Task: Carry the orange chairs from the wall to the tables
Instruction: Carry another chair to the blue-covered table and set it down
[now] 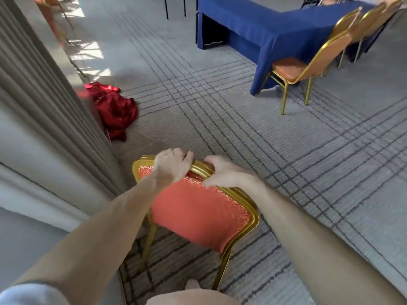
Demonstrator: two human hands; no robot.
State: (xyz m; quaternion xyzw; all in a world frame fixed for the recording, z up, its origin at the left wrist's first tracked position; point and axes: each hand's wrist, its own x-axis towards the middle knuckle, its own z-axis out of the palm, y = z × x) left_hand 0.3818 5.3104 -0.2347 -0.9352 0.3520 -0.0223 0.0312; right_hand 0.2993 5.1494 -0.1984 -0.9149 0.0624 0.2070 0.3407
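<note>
**A:** What runs down the left side?

**B:** A pale ribbed wall. Far up beside it stands a blurred far chair, also orange. Lower down, a crumpled red cloth lies on the carpet, right against the foot of the wall.

**A:** And the chair being handled?

**B:** The orange chair stands on the carpet at bottom centre, just beside the wall, with its back toward the camera. Several gold frames nest along its edge, so it looks like a stack. The left grip curls over the top rail of the back. The right grip clasps the same rail just beside it, thumb on the fabric.

**A:** What lies between it and the desk?

**B:** Grey carpet crossed by dark lines. The red cloth sits to the left of that stretch.

**A:** And on the right?

**B:** The desk, draped to the floor in blue cloth, stands at upper right, well apart from the held chair. A row of chairs with gold legs stands along its right side, and the nearest seat touches the cloth.
</note>
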